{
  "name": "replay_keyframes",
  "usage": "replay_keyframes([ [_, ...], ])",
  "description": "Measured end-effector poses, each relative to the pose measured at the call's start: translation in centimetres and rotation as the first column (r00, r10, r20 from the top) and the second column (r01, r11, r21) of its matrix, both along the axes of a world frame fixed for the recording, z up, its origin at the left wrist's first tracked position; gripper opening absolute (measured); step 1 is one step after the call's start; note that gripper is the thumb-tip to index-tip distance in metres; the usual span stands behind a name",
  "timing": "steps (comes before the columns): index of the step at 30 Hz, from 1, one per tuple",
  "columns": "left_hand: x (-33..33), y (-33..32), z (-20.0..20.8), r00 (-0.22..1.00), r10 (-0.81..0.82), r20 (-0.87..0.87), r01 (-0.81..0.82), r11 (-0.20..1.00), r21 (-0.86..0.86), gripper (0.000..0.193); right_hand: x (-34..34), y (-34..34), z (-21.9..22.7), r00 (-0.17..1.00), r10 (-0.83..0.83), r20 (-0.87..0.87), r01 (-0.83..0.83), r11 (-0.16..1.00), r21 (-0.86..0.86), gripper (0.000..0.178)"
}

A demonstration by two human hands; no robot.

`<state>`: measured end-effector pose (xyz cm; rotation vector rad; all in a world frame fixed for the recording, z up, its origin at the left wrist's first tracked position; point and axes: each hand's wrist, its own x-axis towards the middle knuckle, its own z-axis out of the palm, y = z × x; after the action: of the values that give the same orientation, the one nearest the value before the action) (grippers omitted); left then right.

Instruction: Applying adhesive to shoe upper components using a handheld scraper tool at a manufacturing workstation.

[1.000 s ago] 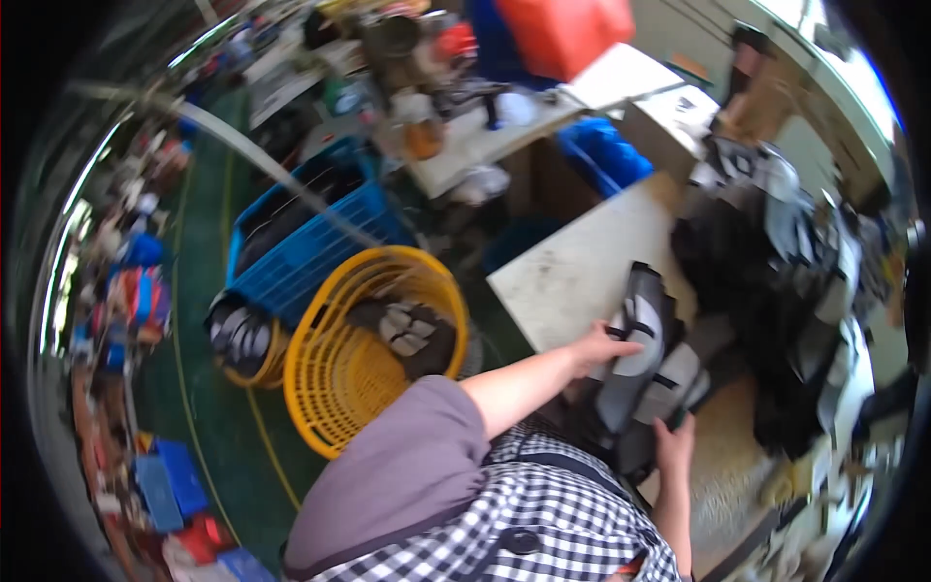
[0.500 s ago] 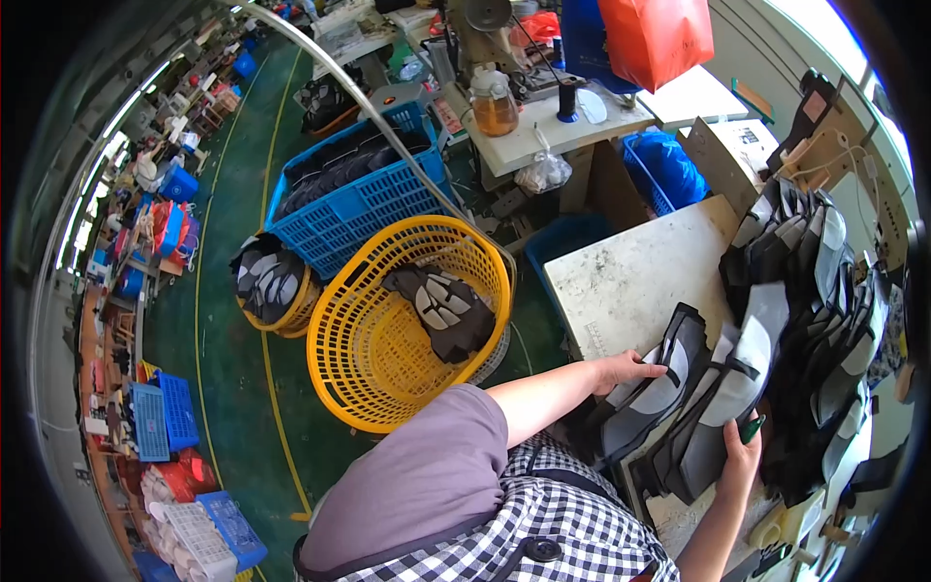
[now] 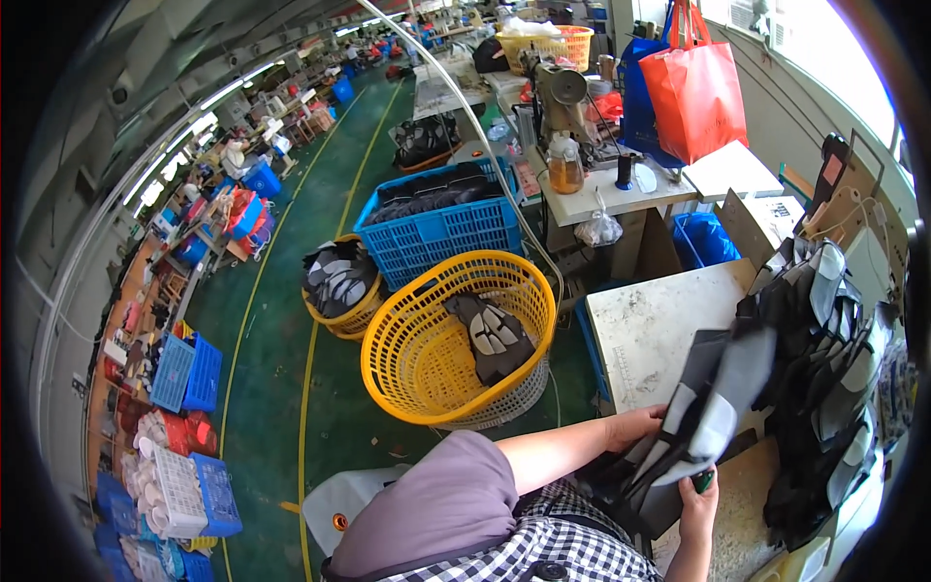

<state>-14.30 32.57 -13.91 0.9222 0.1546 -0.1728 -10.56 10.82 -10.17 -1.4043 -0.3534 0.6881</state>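
So the bunch of black-and-grey pieces point(image 3: 716, 419) is sitting up in front of the person's body, over the near side of the worn white bench point(image 3: 635, 325), its upper end blurring a bit. The left hand point(image 3: 635, 428) is curling mostly closed on the bunch's left edge, fingertips hiding behind it. The right hand point(image 3: 698, 497) is closing around a small green thing point(image 3: 704, 480) right by the lower edge; can't tell if it's pinching the pieces too. Just to the right, a big heap of similar pieces point(image 3: 824, 325) is hanging down in layers. Over on the left, a large yellow basket point(image 3: 386, 383) is standing on the green floor point(image 3: 267, 388), with a few pieces point(image 3: 497, 337) lying inside. Behind it a blue crate point(image 3: 441, 233) is holding dark stuff, and a smaller yellow basket point(image 3: 356, 322) is sitting beside that, heaped full.
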Motion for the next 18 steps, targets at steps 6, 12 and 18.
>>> replay_keyframes([
  [6, -1.4, -5.2, 0.4, 0.993, -0.112, 0.034, 0.112, 0.823, -0.557, 0.046, -0.2, -6.5, 0.7, 0.996, 0.015, -0.088, -0.011, 0.999, 0.046, 0.044],
  [12, 0.0, -11.0, -1.0, 0.984, -0.141, 0.112, 0.18, 0.754, -0.632, 0.039, -1.5, -11.9, 4.0, 0.995, 0.058, -0.083, -0.051, 0.995, 0.08, 0.046],
  [18, 1.9, -11.4, -6.5, 0.875, 0.46, -0.148, -0.277, 0.728, 0.627, 0.037, -1.1, -17.6, -0.6, 0.998, -0.051, -0.038, 0.051, 0.999, 0.002, 0.046],
])
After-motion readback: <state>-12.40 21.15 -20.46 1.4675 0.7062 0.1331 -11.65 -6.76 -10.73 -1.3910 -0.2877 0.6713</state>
